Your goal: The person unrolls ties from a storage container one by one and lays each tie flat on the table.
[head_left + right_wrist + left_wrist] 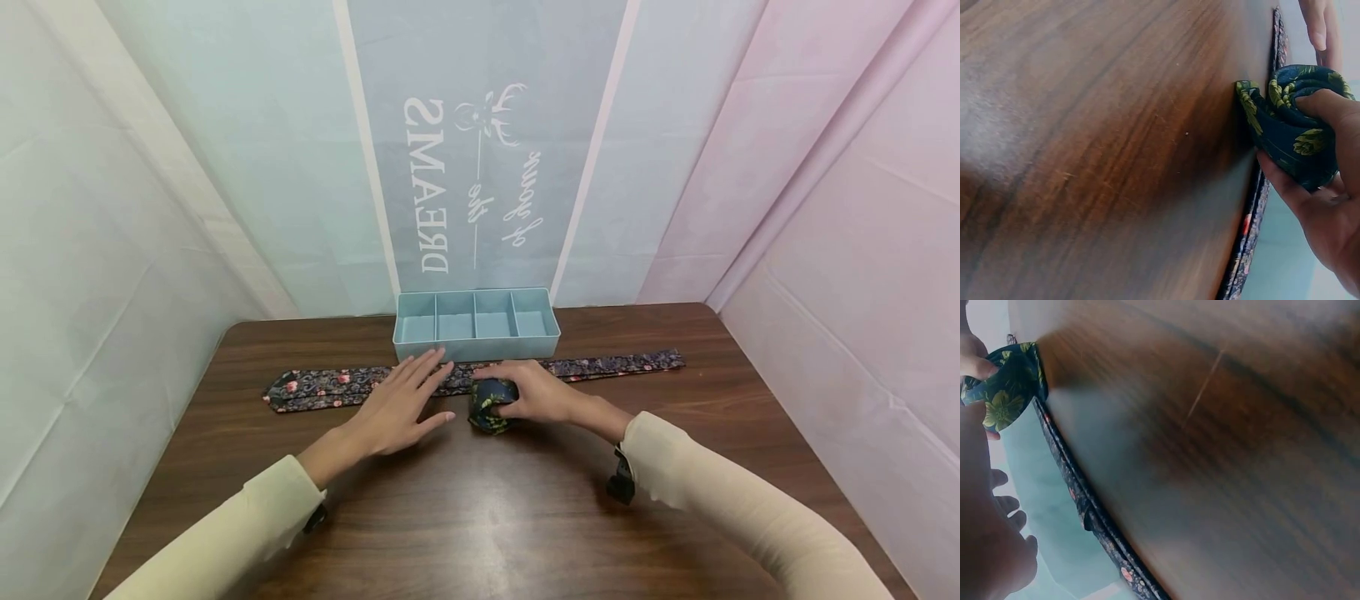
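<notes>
My right hand grips a rolled-up dark green necktie with yellow-green flowers, thumb and fingers around the roll. The right wrist view shows the coiled layers of that green tie, with one end standing out from the roll. A second necktie, dark with small pink flowers, lies stretched across the table, folded lengthwise. My left hand is over this floral tie with its fingers extended and spread, holding nothing. Both hands cover parts of the floral tie in the head view.
A light blue tray with several compartments stands at the table's back edge, just behind the floral tie. The brown wooden table is bordered by pale hanging cloths at the back and both sides.
</notes>
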Demonstrator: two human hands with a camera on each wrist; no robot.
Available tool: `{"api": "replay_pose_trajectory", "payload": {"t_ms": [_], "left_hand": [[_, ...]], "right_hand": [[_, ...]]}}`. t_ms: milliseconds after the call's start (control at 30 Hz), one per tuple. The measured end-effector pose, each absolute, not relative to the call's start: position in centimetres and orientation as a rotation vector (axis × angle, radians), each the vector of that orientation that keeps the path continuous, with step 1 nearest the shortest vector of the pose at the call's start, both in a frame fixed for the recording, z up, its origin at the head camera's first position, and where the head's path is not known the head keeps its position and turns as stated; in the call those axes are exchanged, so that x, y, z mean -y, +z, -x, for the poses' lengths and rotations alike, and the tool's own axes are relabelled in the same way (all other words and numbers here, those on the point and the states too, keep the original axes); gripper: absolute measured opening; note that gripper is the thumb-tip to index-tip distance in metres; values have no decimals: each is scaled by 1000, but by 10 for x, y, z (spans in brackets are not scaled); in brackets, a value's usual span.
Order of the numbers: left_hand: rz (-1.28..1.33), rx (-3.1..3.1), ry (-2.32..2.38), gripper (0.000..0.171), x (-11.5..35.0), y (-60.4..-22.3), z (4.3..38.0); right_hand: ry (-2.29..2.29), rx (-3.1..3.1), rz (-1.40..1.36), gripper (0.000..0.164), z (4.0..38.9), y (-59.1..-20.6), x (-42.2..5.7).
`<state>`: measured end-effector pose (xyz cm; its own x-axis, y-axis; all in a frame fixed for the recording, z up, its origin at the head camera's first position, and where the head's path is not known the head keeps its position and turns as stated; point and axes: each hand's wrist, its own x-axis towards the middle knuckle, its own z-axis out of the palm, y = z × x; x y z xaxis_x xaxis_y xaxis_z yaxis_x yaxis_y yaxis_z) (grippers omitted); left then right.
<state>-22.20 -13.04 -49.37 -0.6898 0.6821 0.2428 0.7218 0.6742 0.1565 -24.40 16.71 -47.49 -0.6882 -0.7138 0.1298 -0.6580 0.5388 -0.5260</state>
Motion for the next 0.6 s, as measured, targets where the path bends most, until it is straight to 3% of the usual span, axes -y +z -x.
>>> {"api": "replay_pose_trajectory", "payload": {"t_ms": [600], "left_hand": [[1292, 2692, -439, 73, 117, -506, 212]], "right_hand": [[-723, -2783, 1328, 63, 234, -485, -175]]}}
